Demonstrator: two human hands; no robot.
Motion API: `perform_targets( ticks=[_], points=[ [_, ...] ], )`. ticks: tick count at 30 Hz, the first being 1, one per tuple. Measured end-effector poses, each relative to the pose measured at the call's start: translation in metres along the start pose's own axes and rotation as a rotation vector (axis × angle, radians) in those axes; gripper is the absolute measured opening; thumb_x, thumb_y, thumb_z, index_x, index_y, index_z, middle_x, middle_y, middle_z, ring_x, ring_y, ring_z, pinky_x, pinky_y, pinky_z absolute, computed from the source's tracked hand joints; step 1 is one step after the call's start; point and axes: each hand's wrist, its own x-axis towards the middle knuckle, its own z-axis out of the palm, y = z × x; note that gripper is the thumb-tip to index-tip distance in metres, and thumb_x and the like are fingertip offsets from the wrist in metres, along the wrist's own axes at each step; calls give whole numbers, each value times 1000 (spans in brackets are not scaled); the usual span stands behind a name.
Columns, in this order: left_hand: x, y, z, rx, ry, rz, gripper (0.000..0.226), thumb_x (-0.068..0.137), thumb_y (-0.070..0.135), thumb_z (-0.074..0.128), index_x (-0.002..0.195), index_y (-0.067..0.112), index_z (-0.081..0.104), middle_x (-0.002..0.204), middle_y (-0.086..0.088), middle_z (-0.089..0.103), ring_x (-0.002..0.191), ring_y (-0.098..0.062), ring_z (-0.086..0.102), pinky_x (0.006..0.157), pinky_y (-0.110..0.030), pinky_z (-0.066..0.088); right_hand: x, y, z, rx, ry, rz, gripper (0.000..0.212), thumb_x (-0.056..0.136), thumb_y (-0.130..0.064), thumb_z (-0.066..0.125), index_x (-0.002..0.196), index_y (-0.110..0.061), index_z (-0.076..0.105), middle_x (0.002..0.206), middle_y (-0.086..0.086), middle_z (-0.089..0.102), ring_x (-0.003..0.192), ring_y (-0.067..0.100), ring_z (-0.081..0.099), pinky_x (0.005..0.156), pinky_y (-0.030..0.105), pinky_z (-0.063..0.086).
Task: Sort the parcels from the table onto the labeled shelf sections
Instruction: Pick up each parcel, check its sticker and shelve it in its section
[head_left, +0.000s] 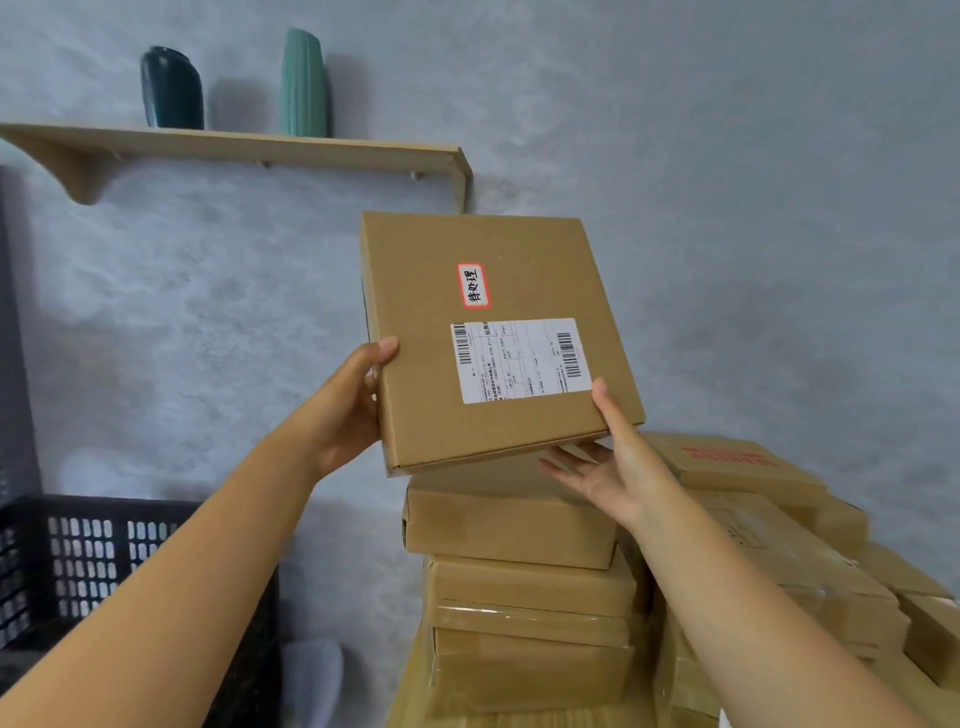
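**One flat parcel held up above the stack**

We held one flat square brown cardboard parcel (493, 338) tilted up in front of the grey wall, above the pile on the table. It carried two stickers: one small red-bordered label (474, 285) with black characters, and one white shipping label (521, 360) with barcodes. Our left hand (347, 410) gripped the parcel's left edge, thumb on the front face and the other fingers hidden behind it. Our right hand (615, 470) was spread, thumb lying against the lower right corner and straight fingers under the bottom edge.

Just below the parcel stood a stack of brown cardboard boxes (524, 587); we counted three clearly, and the lowest layers were hard to separate. To its right lay more brown boxes (779, 545), blurred, the top one printed in red; we could not count them.

At lower left sat one black perforated plastic crate (98, 561). Higher on the wall hung one pale wooden shelf (249, 145) bearing two vases: one dark teal vase (171, 88) and one light green ribbed vase (304, 83).
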Motion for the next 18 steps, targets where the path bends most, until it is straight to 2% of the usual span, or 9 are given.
perform_targets(
  ticks=[3,6,8,10,12,14,15,17,18],
  points=[
    [0,1,7,-39,87,-2,60,80,66,62,128,29,63,104,-9,71,106,-29,61,99,-48,49,-12,-3,10,113,54,0,40,80,-31,80,104,-13,54,116,20,57,103,37,59,91,64,52],
    [2,-3,18,-208,147,32,68,84,67,53,135,22,57,118,-3,70,110,-21,66,94,-42,53,-11,3,28,223,101,13,50,76,-34,84,108,-13,53,119,17,54,110,39,53,85,62,55],
    [1,-8,28,-357,176,102,62,85,65,52,129,22,62,124,-1,69,116,-19,65,101,-45,49,-10,8,39,298,109,5,61,74,-35,85,119,-13,51,120,16,54,111,38,51,87,61,55],
    [2,-13,38,-521,252,151,60,86,69,51,123,23,65,123,0,70,118,-21,64,102,-48,49,-10,13,46,334,101,-10,63,75,-34,84,124,-13,50,119,14,55,108,36,53,91,60,54],
    [1,-17,50,-628,307,173,73,77,77,50,128,26,61,127,0,67,118,-22,63,98,-48,52,-10,21,52,358,99,-23,66,75,-34,85,127,-14,49,121,14,56,110,35,55,91,59,54],
    [0,-24,68,-590,326,159,87,69,79,56,139,28,49,130,2,63,119,-21,62,94,-48,55,-9,30,58,360,103,-15,70,75,-35,85,129,-14,47,122,14,56,111,33,56,90,57,56],
    [-1,-29,77,-513,317,153,87,69,74,67,139,28,44,129,3,64,118,-20,63,91,-47,56,-9,34,62,359,98,-5,65,76,-35,85,125,-12,50,119,14,57,107,31,58,92,55,55],
    [-1,-39,90,-348,314,145,86,66,50,83,136,25,40,124,4,67,112,-16,66,90,-42,57,-10,40,66,359,76,16,45,80,-34,81,110,-9,58,108,16,63,98,29,62,99,53,52],
    [0,-42,92,-291,325,148,84,65,42,84,134,24,39,123,4,68,111,-14,67,90,-41,57,-10,41,65,339,59,33,40,82,-34,80,105,-7,61,104,17,66,98,30,64,101,52,50]
  ],
)
